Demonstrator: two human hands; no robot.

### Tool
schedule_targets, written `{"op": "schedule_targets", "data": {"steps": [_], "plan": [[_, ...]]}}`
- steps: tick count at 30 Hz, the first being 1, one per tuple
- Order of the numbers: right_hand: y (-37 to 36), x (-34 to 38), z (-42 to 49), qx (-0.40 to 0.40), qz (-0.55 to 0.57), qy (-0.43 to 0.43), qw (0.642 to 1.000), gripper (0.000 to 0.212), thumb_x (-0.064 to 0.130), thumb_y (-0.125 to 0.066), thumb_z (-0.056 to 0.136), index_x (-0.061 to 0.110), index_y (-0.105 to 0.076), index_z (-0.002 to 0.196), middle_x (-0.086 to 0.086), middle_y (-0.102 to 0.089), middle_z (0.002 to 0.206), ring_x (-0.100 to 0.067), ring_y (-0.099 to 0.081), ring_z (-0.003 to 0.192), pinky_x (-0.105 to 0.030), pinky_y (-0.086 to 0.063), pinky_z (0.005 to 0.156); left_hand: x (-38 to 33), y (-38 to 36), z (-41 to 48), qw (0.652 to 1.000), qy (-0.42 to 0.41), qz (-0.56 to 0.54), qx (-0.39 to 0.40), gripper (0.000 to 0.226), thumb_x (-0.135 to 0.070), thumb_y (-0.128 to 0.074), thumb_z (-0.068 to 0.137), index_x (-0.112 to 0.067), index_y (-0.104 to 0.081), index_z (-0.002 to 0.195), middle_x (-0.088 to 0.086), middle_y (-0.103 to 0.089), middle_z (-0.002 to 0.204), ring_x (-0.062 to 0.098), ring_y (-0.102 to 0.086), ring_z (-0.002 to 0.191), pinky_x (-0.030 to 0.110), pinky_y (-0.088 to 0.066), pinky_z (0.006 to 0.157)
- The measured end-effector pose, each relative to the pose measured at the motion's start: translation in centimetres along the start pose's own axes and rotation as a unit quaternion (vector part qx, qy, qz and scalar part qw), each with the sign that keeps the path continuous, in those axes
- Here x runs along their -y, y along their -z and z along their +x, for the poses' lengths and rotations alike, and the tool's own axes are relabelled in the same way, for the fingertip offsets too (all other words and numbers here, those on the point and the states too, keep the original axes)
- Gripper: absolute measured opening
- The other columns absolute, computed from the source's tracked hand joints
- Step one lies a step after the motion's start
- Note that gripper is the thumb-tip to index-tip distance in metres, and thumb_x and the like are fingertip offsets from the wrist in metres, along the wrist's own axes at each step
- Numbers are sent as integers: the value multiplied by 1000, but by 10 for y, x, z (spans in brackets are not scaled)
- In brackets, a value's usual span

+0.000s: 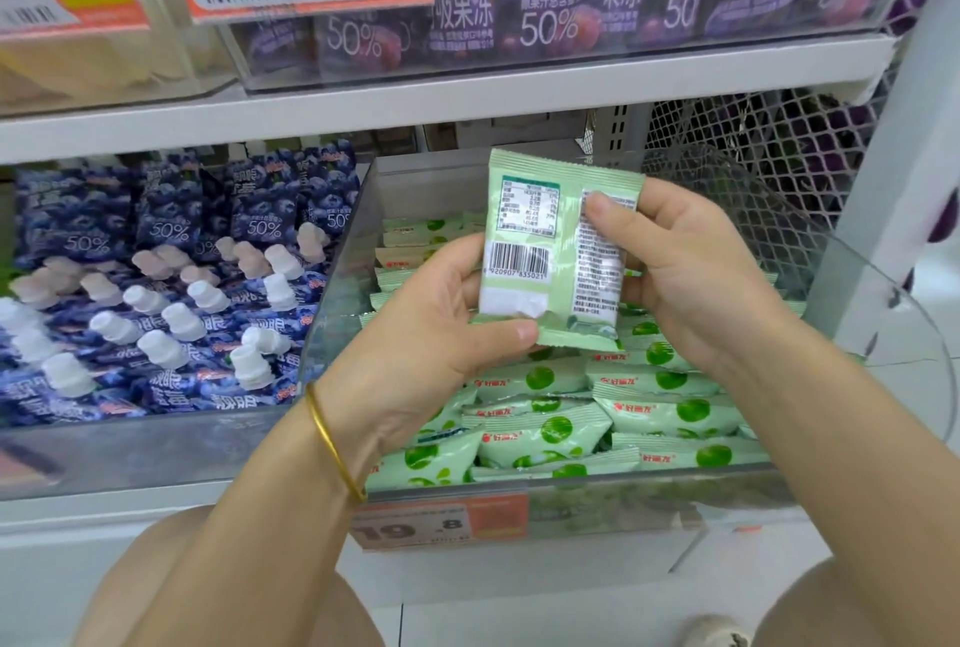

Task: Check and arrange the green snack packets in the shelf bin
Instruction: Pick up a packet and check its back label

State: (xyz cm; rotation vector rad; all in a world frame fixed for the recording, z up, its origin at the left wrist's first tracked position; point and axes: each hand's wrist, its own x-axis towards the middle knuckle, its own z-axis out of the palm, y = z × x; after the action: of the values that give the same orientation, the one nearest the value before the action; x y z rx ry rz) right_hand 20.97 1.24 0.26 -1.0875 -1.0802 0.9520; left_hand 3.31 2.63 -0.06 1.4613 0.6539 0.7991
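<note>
Here, checking: green snack packet [550,251] gripped barcode-out by left hand [431,329] and right hand [691,272] over shelf bin [340,282]; next, likely laying it flat in a row.

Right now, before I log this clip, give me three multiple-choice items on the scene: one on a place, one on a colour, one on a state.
1. Where is the held packet?
A) lying in the blue-pouch bin
B) held up over the clear bin of green packets
C) on the top shelf

2. What colour is the bangle on the left wrist?
A) gold
B) black
C) red

3. Which face of the held packet is toward the camera?
A) the front with green circles
B) a torn-open end
C) the back with the barcode

Answers:
1 B: the left hand and the right hand hold it above the bin's stock.
2 A: it shines yellow-gold.
3 C: the barcode and the nutrition table show.
</note>
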Motion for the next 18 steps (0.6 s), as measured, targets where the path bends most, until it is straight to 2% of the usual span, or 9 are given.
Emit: {"op": "schedule_targets", "data": {"steps": [2, 9, 12, 15, 18], "plan": [[0, 0, 0, 2, 9, -2, 1000, 10, 21, -58, 91, 19, -67, 95, 6, -72, 85, -8, -66, 72, -29, -54, 59, -1, 0, 0, 1000, -6, 3, 6, 63, 5, -62, 68, -14, -50, 128, 9, -66, 117, 29, -60, 111, 37, -49, 95], [2, 1, 0, 5, 18, -6, 1000, 9, 20, -57, 91, 18, -65, 92, 6, -71, 80, -8, -64, 67, -29, -54, 56, -1, -2, 1, 1000, -15, 10, 8, 65, 3, -62, 68, -14, -48, 130, 7, -65, 119, 26, -60, 112, 38, -49, 97], [2, 1, 0, 4, 28, -6, 1000, 9, 19, -56, 92, 18, -65, 89, 7, -70, 76, -6, -63, 63, -26, -52, 52, -1, -2, 2, 1000, -15, 10, 10, 62, 5, -62, 70, -14, -49, 128, 8, -65, 118, 26, -61, 110, 34, -51, 93], [5, 1, 1, -6, 33, -5, 999, 7, 18, -58, 91, 17, -65, 88, 5, -70, 77, -8, -63, 64, -27, -52, 52, -2, -4, 4, 1000, -11, -17, -2, 53, 13, -58, 81, -12, -50, 126, 11, -66, 117, 25, -64, 105, 31, -55, 86], [8, 2, 1, -19, 46, -9, 999, 7, 13, -60, 88, 11, -65, 93, 0, -71, 82, -12, -65, 69, -30, -56, 56, -3, -8, 6, 995, 5, -91, -35, 37, 1, -54, 85, -6, -52, 121, 14, -68, 110, 24, -68, 94, 28, -57, 75]]}}
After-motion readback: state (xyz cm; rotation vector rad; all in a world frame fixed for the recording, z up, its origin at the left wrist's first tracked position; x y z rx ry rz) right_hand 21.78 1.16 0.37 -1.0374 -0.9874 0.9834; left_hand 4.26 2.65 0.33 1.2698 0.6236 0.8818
